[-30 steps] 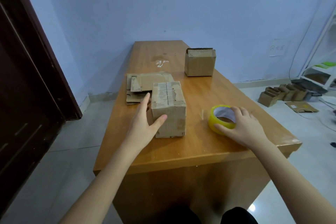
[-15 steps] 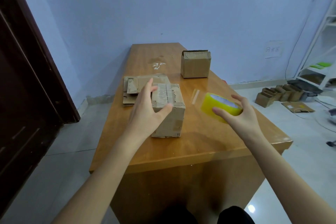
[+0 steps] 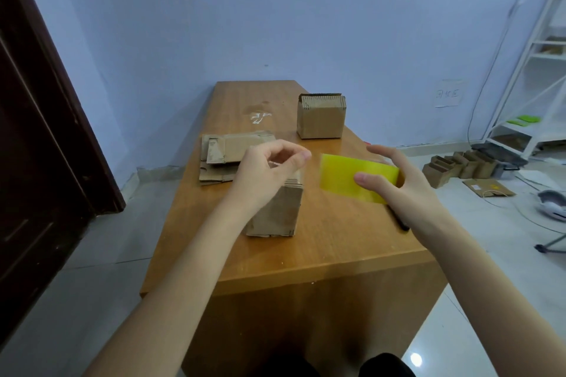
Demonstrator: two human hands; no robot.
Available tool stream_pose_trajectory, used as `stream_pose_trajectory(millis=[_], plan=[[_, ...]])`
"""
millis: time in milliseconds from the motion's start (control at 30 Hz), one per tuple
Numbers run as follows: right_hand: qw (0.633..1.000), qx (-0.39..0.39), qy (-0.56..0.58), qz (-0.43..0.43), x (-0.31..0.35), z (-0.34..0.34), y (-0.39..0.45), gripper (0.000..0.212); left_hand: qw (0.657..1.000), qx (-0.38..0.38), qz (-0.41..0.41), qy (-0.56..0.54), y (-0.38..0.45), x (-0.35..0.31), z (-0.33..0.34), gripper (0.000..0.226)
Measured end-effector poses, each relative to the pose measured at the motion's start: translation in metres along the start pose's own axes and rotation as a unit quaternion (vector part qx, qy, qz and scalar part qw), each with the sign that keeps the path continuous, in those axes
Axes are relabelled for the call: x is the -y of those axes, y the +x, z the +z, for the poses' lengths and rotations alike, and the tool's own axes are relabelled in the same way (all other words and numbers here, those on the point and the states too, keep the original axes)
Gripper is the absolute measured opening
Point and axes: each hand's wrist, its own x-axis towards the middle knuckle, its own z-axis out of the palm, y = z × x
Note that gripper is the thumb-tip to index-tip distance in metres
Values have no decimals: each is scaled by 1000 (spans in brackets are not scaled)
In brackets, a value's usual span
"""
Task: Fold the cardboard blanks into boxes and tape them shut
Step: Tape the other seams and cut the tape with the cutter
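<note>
My right hand (image 3: 410,196) holds a yellow tape roll (image 3: 352,176) in the air above the wooden table (image 3: 321,257), thumb on its near side and fingers over the far side. My left hand (image 3: 266,174) is raised just left of the roll, thumb and forefinger pinched together where the clear tape end sticks out; the tape itself is too faint to make out. Below the left hand stands a folded cardboard box (image 3: 275,214). Flat cardboard blanks (image 3: 226,150) lie stacked behind it to the left. A second folded box (image 3: 321,119) stands farther back.
A black pen (image 3: 398,220) lies on the table under my right wrist. A dark door (image 3: 36,131) is on the left. More small boxes (image 3: 459,162) and a flat blank sit on the floor at right, by a white shelf rack (image 3: 536,70).
My right hand lifted the tape roll off the table and turned it on edge. My left hand left the side of the box, rose and curled its fingers next to the roll.
</note>
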Motion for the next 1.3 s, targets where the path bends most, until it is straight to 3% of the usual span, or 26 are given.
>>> stream_pose_trajectory(millis=[67, 267, 367, 467, 533, 633, 767, 833, 900, 1000, 1167, 1233, 1300], plan=[[1000, -8, 1, 9, 4, 3, -1, 69, 1000, -15, 4, -16, -2, 0, 0, 6], [997, -24, 56, 53, 4, 21, 1, 84, 994, -82, -31, -62, -4, 2, 2, 23], [994, 6, 87, 63, 1, 29, 1, 87, 992, -116, -2, 56, -4, 6, 4, 28], [993, 74, 62, 66, 2, 34, -3, 112, 961, -137, 33, 237, -9, 6, 8, 33], [993, 107, 24, 46, 3, 36, -7, 101, 946, -177, 61, 264, -10, 4, 7, 32], [994, 110, -10, -27, 1, 39, -10, 65, 926, -198, 95, 306, -10, 3, 0, 34], [993, -51, 3, -109, -5, 50, -6, 41, 873, -214, 131, 417, -12, -1, -5, 36], [983, -114, -16, -146, -2, 53, -8, 36, 864, -220, 123, 437, -13, -3, -4, 34], [973, -124, -81, -176, -3, 52, -10, 27, 872, -222, 102, 425, -12, 1, -4, 31], [962, -113, -184, -169, -5, 51, -10, 25, 883, -225, 68, 406, -15, 5, -8, 26], [964, -89, -192, -164, -1, 50, -2, 29, 887, -184, -10, 423, -12, 3, -8, 32], [954, -85, -203, -202, -1, 41, -1, 23, 885, -202, -12, 419, -9, 8, -25, 32], [933, -78, -251, -244, -5, 30, 1, 35, 879, -206, 4, 431, -7, 14, -44, 31]])
